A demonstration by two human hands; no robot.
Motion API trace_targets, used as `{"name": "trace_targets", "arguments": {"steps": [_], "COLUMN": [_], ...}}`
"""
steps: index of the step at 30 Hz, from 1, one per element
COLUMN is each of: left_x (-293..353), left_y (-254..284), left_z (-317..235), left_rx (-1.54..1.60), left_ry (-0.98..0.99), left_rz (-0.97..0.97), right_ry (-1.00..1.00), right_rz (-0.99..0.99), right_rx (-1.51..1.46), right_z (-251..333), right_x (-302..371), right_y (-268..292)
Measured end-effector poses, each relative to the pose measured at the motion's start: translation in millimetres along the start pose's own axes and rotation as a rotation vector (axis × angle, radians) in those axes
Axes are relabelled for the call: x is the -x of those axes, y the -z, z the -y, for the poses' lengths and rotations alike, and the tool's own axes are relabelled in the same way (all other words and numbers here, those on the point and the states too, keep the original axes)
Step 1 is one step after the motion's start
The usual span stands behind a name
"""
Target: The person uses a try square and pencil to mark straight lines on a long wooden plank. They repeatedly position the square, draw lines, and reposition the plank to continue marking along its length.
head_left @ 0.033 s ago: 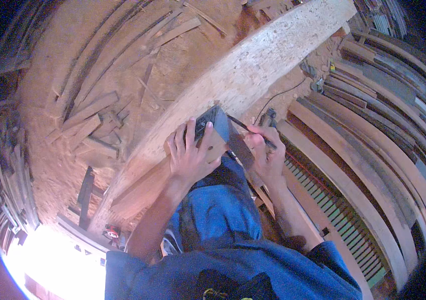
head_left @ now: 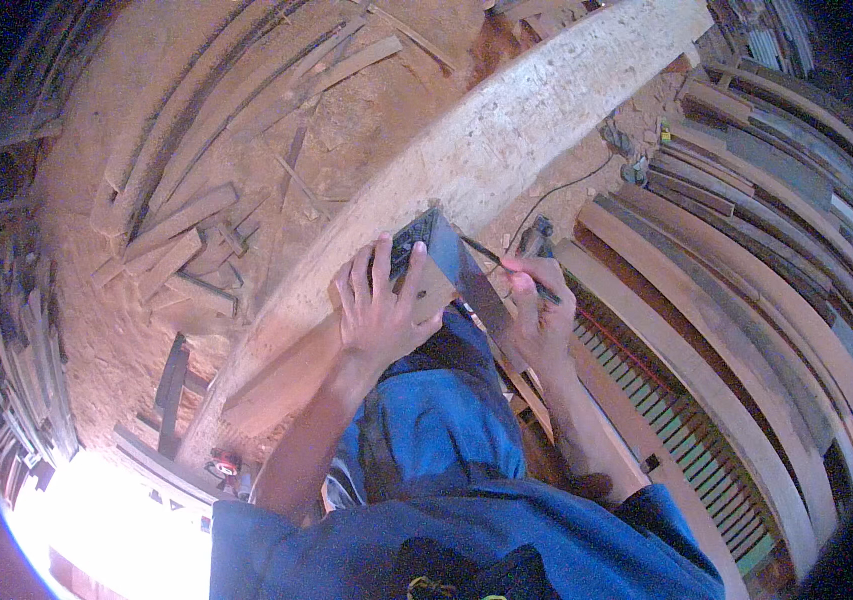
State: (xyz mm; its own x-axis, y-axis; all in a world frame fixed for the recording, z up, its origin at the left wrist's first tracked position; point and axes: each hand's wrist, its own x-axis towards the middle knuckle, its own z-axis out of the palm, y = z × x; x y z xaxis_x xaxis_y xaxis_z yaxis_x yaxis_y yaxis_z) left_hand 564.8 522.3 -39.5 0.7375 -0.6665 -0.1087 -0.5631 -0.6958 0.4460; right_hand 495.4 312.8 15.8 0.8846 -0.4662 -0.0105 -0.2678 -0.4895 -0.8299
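A plank of reddish wood point(head_left: 291, 375) lies along a long pale beam point(head_left: 486, 120), its near end in front of me. On the plank's end sits a dark, flat-faced piece point(head_left: 433, 232) with a greyish side face. My left hand point(head_left: 386, 305) rests on this piece and the wood, fingers spread and lying flat. To its right, my right hand point(head_left: 543, 305) pinches a thin dark pencil-like stick point(head_left: 481, 247). The stick's tip points to the dark piece's side; whether it touches cannot be made out.
Stacked long boards point(head_left: 706, 330) fill the right side, with a slatted grating point(head_left: 676, 430) beside them. A dark power tool point(head_left: 536, 235) with a cord lies beyond my right hand. Offcuts point(head_left: 186, 225) litter the dusty floor at left. A red round tool point(head_left: 226, 463) is at lower left.
My right hand has shifted slightly right and toward me with the stick, whose tip has drawn back a little. My left hand has stayed in place.
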Motion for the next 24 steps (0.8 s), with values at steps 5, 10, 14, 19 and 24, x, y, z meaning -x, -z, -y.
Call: {"name": "trace_targets", "arguments": {"steps": [5,10,14,19,24], "left_x": [1.7,0.8,3.6,66.0,114.8], "left_y": [-4.0,0.5,4.3,8.7,19.3], "left_z": [-1.1,-1.3,-3.8,2.5,36.6], "left_rx": [0.009,0.019,-0.001,-0.041,-0.203], "left_ry": [0.001,-0.002,0.009,0.134,0.201], "left_rz": [-0.025,-0.008,-0.010,-0.046,0.036], "right_ry": [0.080,-0.155,-0.288,-0.397,-0.433], "right_rz": [0.078,0.136,0.347,0.212,-0.111], "right_rx": [0.230,0.311,0.255,0.235,-0.033], "right_z": [-3.1,-28.1,-38.4,-33.7,-34.0], "right_x": [20.3,25.9,35.2,44.4,43.4], "right_y": [41.6,28.6,0.9,8.9,28.7]}}
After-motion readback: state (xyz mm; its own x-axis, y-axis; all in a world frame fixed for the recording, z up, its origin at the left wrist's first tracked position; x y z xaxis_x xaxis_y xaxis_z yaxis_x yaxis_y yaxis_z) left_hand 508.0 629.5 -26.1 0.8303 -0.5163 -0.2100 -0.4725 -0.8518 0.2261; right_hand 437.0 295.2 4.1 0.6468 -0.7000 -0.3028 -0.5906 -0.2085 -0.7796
